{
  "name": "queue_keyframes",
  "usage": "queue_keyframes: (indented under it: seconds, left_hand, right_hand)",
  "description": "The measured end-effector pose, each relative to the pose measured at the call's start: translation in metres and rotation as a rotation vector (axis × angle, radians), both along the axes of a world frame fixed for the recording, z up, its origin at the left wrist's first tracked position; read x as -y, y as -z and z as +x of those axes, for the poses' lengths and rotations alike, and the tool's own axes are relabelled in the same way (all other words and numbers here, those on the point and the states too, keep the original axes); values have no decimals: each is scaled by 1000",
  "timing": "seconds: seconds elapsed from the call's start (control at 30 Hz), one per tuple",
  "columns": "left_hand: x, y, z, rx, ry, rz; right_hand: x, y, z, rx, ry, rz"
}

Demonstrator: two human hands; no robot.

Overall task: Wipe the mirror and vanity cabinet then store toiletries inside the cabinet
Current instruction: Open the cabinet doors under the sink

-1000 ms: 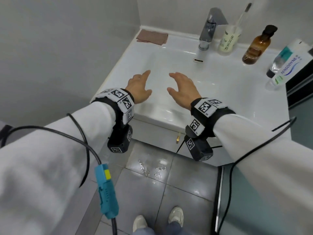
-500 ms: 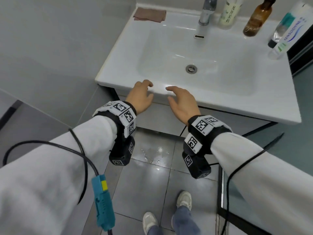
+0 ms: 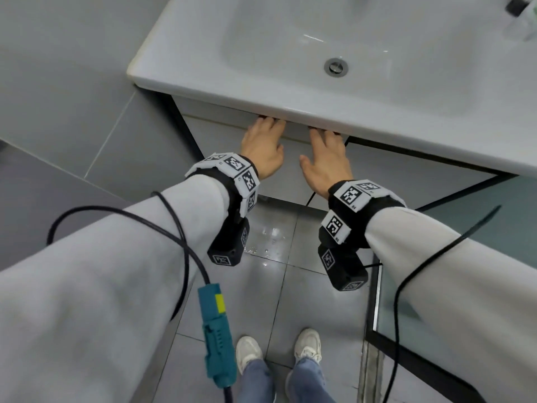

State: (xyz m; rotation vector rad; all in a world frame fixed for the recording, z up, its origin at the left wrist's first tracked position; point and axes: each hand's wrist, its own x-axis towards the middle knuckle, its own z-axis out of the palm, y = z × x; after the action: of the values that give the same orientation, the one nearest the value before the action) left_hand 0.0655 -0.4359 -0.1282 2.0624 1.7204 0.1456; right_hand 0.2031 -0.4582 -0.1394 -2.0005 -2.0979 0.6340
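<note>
The white sink (image 3: 261, 91) spreads toward 1 o'clock, with the vanity cabinet (image 3: 220, 144) directly beneath its front lip at 12 o'clock. The left hand (image 3: 263, 148) and right hand (image 3: 327, 159) lie side by side, slightly apart, on the cabinet front. Their fingertips are hidden under the lip, so any grip cannot be told. A grey tiled wall (image 3: 58, 68) stands at 10 o'clock. Toward 6 o'clock the grey floor (image 3: 261, 298) shows a wet patch (image 3: 268, 239).

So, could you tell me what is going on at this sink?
A person stands at the sink, both hands on the cabinet front below it. The left hand and right hand reach up to its top edge, fingertips hidden under the sink rim. Whether they grip it cannot be seen.
</note>
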Motion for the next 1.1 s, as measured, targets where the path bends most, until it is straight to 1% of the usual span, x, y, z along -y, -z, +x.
queue_keyframes:
  seconds: [0.1,0.37,0.57,0.7,0.83,0.97,1.03,1.1]
  left_hand:
    - [0,8,6,-58,-44,-29]
    - [5,14,9,-163,-37,106]
    - [6,13,9,-221,3,129]
    - [5,11,8,-261,26,125]
    - [8,8,4,-220,24,117]
    - [24,5,-4,-75,-24,205]
    - [36,5,-12,-9,-76,255]
    - [44,3,-25,29,-138,262]
  right_hand:
    - [-3,7,-2,56,29,-8]
    - [3,13,-19,146,149,93]
    - [7,14,-18,195,124,123]
    - [6,12,-19,187,114,142]
    - [9,10,-17,188,117,212]
    - [17,-1,-18,190,111,230]
    - [22,-8,-26,193,91,200]
    - [30,-14,-37,157,44,125]
